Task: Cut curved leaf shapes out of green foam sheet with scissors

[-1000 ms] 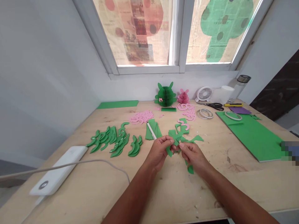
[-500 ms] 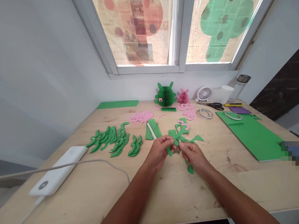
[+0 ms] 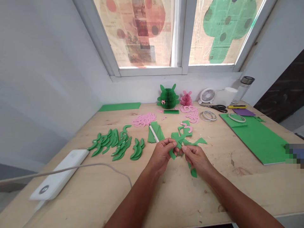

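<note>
My left hand (image 3: 165, 153) is closed, thumb and fingers pinching a piece of green paper (image 3: 172, 154) that sticks out below them. Close beside it, my right hand (image 3: 196, 157) has thumb and forefinger pressed together; whatever is between those fingertips is too small to make out. A curled green strip (image 3: 193, 173) shows under the right hand. Just beyond my fingers lie green paper scraps (image 3: 187, 131) with pink curved cut-outs (image 3: 189, 128) on top. A white pen (image 3: 154, 133) rests on folded green paper (image 3: 158, 129) beyond the left hand.
Green wavy cut-outs (image 3: 122, 147) and pink cut-outs (image 3: 143, 119) lie in piles at left. A white power bank (image 3: 60, 174) with a cable is nearer. Behind are a green honeycomb paper figure (image 3: 168, 97), tape rolls (image 3: 208, 116), scissors (image 3: 218, 108) and green sheets (image 3: 256, 139).
</note>
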`<state>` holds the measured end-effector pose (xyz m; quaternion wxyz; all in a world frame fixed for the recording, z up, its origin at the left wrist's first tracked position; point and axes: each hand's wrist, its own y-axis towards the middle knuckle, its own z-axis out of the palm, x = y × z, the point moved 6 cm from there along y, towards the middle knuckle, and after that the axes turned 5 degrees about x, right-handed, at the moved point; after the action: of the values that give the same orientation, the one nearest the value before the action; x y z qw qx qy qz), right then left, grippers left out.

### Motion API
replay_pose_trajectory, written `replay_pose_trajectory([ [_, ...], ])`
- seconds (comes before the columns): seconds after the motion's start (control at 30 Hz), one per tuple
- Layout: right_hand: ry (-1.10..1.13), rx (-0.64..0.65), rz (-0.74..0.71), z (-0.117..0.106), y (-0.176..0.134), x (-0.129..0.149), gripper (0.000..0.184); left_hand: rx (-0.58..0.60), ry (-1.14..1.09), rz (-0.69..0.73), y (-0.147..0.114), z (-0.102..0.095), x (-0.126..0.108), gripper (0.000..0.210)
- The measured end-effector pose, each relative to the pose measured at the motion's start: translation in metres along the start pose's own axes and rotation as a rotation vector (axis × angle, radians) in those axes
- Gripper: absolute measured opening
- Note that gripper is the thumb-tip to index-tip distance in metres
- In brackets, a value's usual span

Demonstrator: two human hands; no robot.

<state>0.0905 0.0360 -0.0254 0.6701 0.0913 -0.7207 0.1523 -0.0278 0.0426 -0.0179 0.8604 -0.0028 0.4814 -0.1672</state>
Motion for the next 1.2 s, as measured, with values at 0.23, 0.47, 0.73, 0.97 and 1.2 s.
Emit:
replay_pose_trajectory([
  [0.23,-0.019,-0.019,-0.01,-0.0006,0.0001,0.001,0.045,-0.004,-0.003,0.001,0.0004,0.0004,0.0,0.015],
  [0.47,-0.005,-0.015,-0.023,0.0,0.0001,0.0007,0.043,-0.033,0.008,0.011,0.0016,-0.0024,0.0006,0.016],
  [0.73,-0.073,-0.008,-0.017,-0.002,0.0014,-0.0054,0.044,-0.107,0.077,0.085,0.0004,-0.0054,-0.0056,0.017],
  [0.97,-0.097,-0.012,-0.016,-0.0019,0.0015,-0.0057,0.043,-0.105,0.052,0.077,0.0018,-0.006,-0.0027,0.019],
  [1.2,-0.11,-0.01,-0.021,-0.0015,0.0008,-0.0065,0.04,-0.118,-0.039,0.075,0.0026,-0.0084,-0.0009,0.02],
])
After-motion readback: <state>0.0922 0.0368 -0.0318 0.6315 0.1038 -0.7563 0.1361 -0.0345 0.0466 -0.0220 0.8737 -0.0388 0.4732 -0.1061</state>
